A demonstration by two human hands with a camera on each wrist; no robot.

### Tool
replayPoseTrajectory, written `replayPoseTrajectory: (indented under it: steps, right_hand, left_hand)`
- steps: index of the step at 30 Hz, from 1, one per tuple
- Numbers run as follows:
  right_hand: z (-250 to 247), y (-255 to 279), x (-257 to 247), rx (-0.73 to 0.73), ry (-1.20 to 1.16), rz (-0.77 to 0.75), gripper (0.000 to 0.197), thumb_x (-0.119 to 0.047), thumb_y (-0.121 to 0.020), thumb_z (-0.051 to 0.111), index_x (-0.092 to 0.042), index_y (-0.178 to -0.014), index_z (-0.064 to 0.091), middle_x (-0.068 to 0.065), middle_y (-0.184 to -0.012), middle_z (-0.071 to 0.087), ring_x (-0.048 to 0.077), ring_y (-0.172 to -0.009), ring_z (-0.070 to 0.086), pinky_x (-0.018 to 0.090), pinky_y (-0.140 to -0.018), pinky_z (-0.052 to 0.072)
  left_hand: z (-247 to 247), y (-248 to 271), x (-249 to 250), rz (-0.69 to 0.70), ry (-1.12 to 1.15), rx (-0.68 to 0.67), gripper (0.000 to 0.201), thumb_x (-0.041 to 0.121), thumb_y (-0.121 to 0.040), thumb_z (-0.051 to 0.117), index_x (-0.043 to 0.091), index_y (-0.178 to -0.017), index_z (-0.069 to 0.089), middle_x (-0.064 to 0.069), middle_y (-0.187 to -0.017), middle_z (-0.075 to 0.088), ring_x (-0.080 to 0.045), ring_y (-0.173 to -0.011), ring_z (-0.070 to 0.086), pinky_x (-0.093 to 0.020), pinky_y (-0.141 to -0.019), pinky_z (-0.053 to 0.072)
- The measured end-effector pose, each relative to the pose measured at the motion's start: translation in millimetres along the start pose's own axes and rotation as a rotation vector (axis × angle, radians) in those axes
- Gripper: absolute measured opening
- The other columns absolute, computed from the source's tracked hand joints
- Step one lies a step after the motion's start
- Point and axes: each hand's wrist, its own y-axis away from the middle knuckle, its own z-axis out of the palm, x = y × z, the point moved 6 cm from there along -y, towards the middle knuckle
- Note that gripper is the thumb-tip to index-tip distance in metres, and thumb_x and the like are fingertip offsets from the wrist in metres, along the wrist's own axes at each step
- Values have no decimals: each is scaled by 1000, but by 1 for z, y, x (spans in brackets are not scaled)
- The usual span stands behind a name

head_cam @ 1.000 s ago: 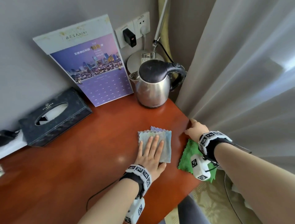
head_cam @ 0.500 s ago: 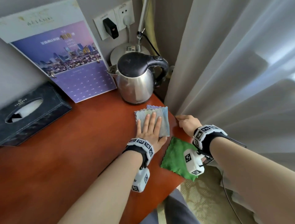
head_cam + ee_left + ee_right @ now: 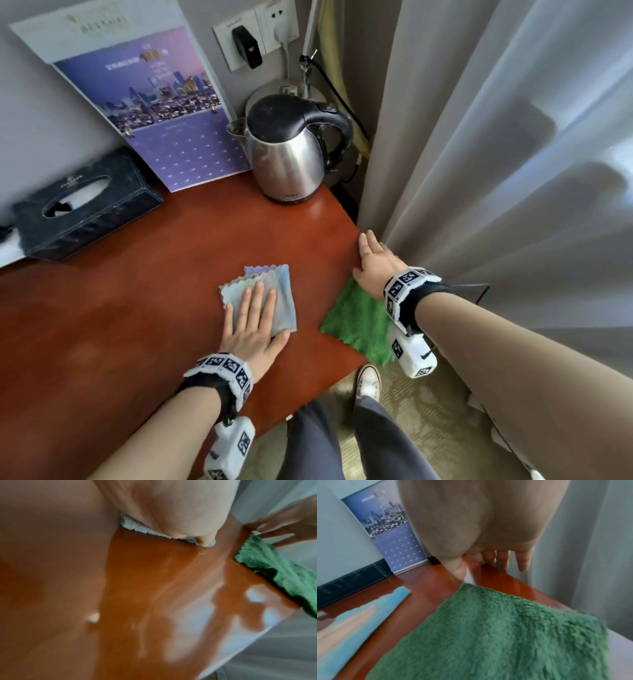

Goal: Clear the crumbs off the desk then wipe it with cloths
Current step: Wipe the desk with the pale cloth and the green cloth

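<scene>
Head view: my left hand [image 3: 255,320], fingers flat and straight, presses the pale blue cloth [image 3: 270,301], which I've dragged back from the kettle [image 3: 291,154] toward the desk's [image 3: 137,325] front edge, so wiping is under way. My right hand [image 3: 375,262] has lifted off the green cloth [image 3: 363,322], which overhangs the front right corner; it's relaxed at the right edge, holding nothing, beside the curtain [image 3: 496,171]. One crumb [image 3: 94,617] remains.
</scene>
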Motion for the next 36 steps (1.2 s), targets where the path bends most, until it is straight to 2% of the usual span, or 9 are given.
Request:
replayPoseTrajectory:
  steps: [7,16,18,21,22,25,28,33,36]
  right_hand:
    - [0,4,0,32,166,-40,76,-32,-98,41,-10,-156,-3,3,-164,-14,29,-151,-1,54,-120,11]
    - [11,-8,-58,42,272,-270,76,-22,-94,41,-15,-157,-1,8,-163,-18,30,-151,-6,44,-123,4]
    - [11,-11,-66,3,295,-242,73,-21,-96,38,-14,-157,-1,9,-163,-16,32,-151,-6,44,-123,7]
    - [8,-12,-74,-18,328,-194,72,-21,-96,38,-11,-157,1,11,-164,-11,35,-151,-2,44,-122,14]
    - [7,-13,-74,-29,335,-187,73,-21,-96,40,-11,-157,1,10,-164,-11,34,-151,-2,44,-121,16]
    - [8,-13,-69,-54,363,-182,78,-20,-94,43,-14,-157,-2,8,-163,-14,32,-151,-4,45,-121,18]
    - [9,-10,-69,-51,402,-169,81,-22,-93,48,-14,-157,-1,8,-163,-13,31,-151,-2,45,-120,21]
    - [-9,-11,-94,163,441,-228,57,-24,-87,50,-7,-140,40,18,-147,35,36,-131,38,44,-101,40]
    - [-13,-24,-111,167,404,-289,67,-23,-87,51,-16,-150,27,16,-160,13,37,-142,23,47,-112,30]
  left_hand:
    - [22,59,29,-155,104,-64,82,67,-98,12,11,-157,14,-14,-164,11,-33,-150,12,-52,-116,2]
    - [29,77,81,-200,212,-194,78,64,-99,14,11,-157,17,-15,-164,14,-33,-148,17,-57,-111,12]
    - [19,64,71,-220,217,-189,78,65,-98,7,15,-159,6,-10,-166,0,-29,-151,5,-56,-114,6]
    - [2,22,44,-279,276,-199,82,72,-82,-16,28,-149,-31,4,-150,-47,-18,-141,-40,-51,-116,-21]
    - [-4,4,31,-313,295,-205,79,73,-83,-13,30,-146,-35,5,-148,-49,-17,-139,-42,-50,-116,-22]
    - [-24,-41,1,-375,340,-208,73,67,-95,6,30,-148,-29,4,-155,-40,-17,-144,-35,-51,-118,-18]
    - [-28,-46,0,-378,349,-186,74,66,-96,7,28,-151,-26,3,-156,-38,-18,-145,-33,-51,-118,-17]
    - [-4,23,36,-262,274,-212,76,67,-94,1,25,-152,-25,-2,-159,-33,-20,-145,-33,-53,-118,-16]
    - [12,57,45,-232,240,-245,75,62,-99,10,16,-158,13,-10,-165,6,-26,-151,8,-56,-114,11]
